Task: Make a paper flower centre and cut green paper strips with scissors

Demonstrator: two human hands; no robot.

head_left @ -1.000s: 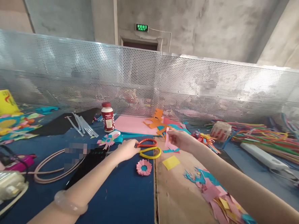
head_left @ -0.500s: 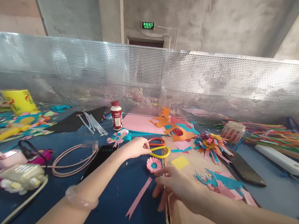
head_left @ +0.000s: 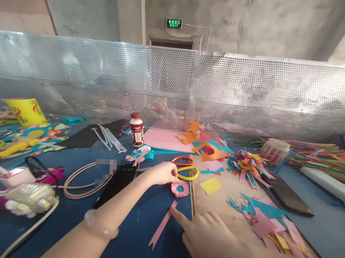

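My left hand [head_left: 164, 173] has its fingers drawn together at the upper edge of a pink paper rosette [head_left: 174, 189] with a blue centre. Just beyond it lie scissors with a red and yellow handle [head_left: 197, 173]. The index finger of my right hand [head_left: 212, 234] is stretched out, its tip on the upper end of a pink paper strip [head_left: 161, 230]. This strip has a notched lower end and lies on the blue table below the rosette. The other right fingers are loosely bent, and the thumb is mostly hidden.
A red-capped bottle [head_left: 136, 131] stands behind a dark phone [head_left: 118, 184]. Right of my hands are a yellow paper square [head_left: 210, 186], paper scraps [head_left: 264, 224], a multicoloured paper flower [head_left: 248, 164] and another phone [head_left: 291, 196]. Cables and a power strip [head_left: 29, 198] lie left.
My left hand has moved from beside the scissors' handle down to the rosette. My right hand has come down and pointed its index finger onto the pink strip.
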